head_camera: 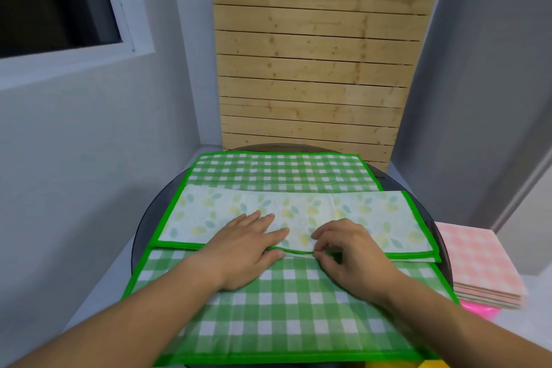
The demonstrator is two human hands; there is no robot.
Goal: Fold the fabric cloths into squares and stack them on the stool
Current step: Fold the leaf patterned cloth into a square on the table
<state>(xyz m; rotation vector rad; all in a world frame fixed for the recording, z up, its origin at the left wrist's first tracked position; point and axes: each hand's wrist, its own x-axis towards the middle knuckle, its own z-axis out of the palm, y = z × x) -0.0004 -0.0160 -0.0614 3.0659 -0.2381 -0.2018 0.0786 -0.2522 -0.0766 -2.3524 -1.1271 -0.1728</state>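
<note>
Nearest the camera, a green checked cloth (283, 308) lies spread flat over a round dark surface (140, 236), its bright green hem running along the near edge; it seems to serve as a flat base to fold on, or is itself a cloth waiting to be folded. On it lies a leaf-print cloth (298, 215), already doubled into a long band whose green-trimmed edges face the person. The left hand (248, 243) rests flat and spread on the band, fingers extended, thumb at the hem, apparently pinning the layers so they do not slide. The right hand (348, 254) is curled narrow, thumb and fingertips pinching the band's near hem where it bulges up slightly, probably to line the two edges up before the next fold; it grips only that edge. The band still needs folding across its length to make a square. To the right, beside the surface, a stack of pink checked squares (481, 263) sits on a pink stool (478, 312), of which only a sliver shows. Beyond stands a wooden slat panel (316, 54).
</note>
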